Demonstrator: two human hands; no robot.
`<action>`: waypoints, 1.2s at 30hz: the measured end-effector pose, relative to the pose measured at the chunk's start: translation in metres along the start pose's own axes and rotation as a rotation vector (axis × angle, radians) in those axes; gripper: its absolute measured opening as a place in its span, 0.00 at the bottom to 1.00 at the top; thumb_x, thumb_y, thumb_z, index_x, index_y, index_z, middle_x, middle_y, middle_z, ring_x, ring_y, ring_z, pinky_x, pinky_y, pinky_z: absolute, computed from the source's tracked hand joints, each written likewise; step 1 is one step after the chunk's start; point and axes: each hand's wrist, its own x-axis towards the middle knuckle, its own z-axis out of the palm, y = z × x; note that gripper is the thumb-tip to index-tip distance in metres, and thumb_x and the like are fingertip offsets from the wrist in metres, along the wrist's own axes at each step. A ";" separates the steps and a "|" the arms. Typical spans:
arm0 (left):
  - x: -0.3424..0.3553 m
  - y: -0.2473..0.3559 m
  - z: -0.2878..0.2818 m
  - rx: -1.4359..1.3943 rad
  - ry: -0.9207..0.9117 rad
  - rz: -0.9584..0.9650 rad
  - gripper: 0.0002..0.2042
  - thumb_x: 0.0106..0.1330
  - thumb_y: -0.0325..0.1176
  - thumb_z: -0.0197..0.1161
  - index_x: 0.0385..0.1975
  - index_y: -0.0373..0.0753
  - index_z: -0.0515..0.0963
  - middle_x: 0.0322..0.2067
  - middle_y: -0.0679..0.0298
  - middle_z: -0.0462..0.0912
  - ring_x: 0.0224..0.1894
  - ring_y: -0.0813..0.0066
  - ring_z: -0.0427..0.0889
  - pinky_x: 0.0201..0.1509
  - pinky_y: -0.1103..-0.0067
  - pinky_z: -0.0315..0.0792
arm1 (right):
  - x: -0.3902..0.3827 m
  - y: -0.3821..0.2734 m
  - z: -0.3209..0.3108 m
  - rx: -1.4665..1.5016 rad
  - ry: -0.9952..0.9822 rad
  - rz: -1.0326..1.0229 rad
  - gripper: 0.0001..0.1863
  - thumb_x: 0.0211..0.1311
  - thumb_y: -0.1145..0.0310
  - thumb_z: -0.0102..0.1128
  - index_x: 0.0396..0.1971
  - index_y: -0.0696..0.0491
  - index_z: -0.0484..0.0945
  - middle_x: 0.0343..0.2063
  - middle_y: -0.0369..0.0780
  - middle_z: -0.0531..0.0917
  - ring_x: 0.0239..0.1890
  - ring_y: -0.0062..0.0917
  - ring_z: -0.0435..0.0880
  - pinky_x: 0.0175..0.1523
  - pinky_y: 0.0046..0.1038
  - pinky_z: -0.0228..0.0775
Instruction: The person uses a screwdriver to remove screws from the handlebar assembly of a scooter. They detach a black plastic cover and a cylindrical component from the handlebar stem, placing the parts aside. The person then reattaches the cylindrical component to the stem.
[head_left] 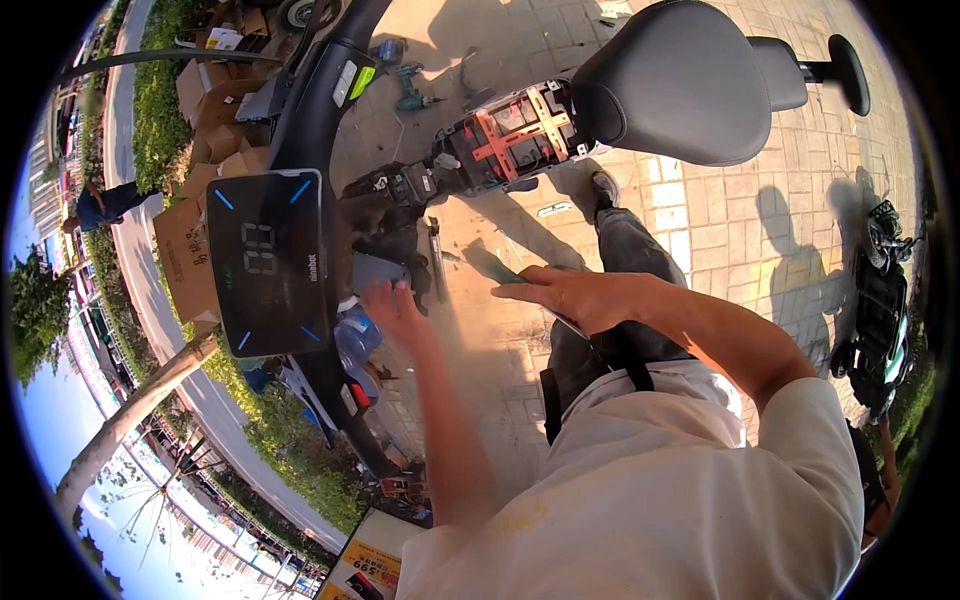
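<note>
My left hand point(397, 312) is raised just right of the scooter's lit display point(265, 262). Its fingers look apart and slightly bent, close to a grey panel point(378, 270) on the front column; whether they touch it I cannot tell. In front of my waist, my right hand point(575, 298) is closed round a thin flat green piece point(492, 266). That piece sticks out past the fingertips toward the column, and the palm hides part of it. The scooter's body has its covers off, baring an orange cross-shaped frame point(520, 138) ahead of the black seat point(675, 85).
A green power drill point(410, 90) lies on the paving beyond the scooter. Cardboard boxes point(185, 255) stand behind the display, and a blue clear plastic bag point(355, 345) hangs below it. Another scooter point(880, 310) is parked far right. A person point(110, 203) is at the far left.
</note>
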 end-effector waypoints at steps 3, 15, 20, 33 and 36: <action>0.045 0.055 0.035 -0.025 0.212 -0.079 0.29 0.64 0.32 0.65 0.62 0.28 0.62 0.60 0.52 0.70 0.58 0.63 0.72 0.60 0.72 0.68 | 0.025 0.005 -0.043 0.008 -0.187 0.067 0.53 0.44 0.88 0.52 0.74 0.42 0.48 0.59 0.45 0.65 0.53 0.43 0.75 0.52 0.38 0.68; 0.091 0.082 0.038 0.009 0.163 -0.379 0.25 0.60 0.36 0.71 0.51 0.24 0.76 0.54 0.54 0.78 0.51 0.68 0.78 0.55 0.73 0.70 | 0.109 0.077 -0.164 0.008 0.002 0.203 0.22 0.60 0.79 0.51 0.56 0.53 0.73 0.40 0.49 0.82 0.42 0.42 0.83 0.46 0.40 0.73; 0.089 0.099 0.050 0.154 0.218 -0.427 0.25 0.58 0.32 0.72 0.53 0.26 0.75 0.55 0.54 0.78 0.54 0.67 0.78 0.59 0.74 0.70 | 0.173 0.079 -0.165 0.069 -0.062 0.179 0.15 0.67 0.69 0.54 0.51 0.55 0.75 0.30 0.48 0.83 0.35 0.40 0.84 0.41 0.39 0.73; 0.098 0.077 0.062 0.269 0.379 -0.195 0.25 0.54 0.27 0.75 0.52 0.29 0.75 0.53 0.54 0.78 0.49 0.68 0.80 0.52 0.72 0.77 | 0.268 0.040 -0.150 0.085 -0.101 -0.103 0.18 0.65 0.71 0.48 0.54 0.52 0.76 0.39 0.50 0.83 0.42 0.43 0.84 0.46 0.39 0.73; 0.099 0.079 0.066 0.277 0.404 -0.209 0.23 0.53 0.27 0.75 0.49 0.28 0.77 0.52 0.54 0.79 0.49 0.68 0.80 0.53 0.73 0.77 | 0.275 0.038 -0.165 0.330 0.163 -0.080 0.20 0.65 0.71 0.47 0.56 0.53 0.75 0.42 0.52 0.83 0.44 0.42 0.84 0.48 0.39 0.74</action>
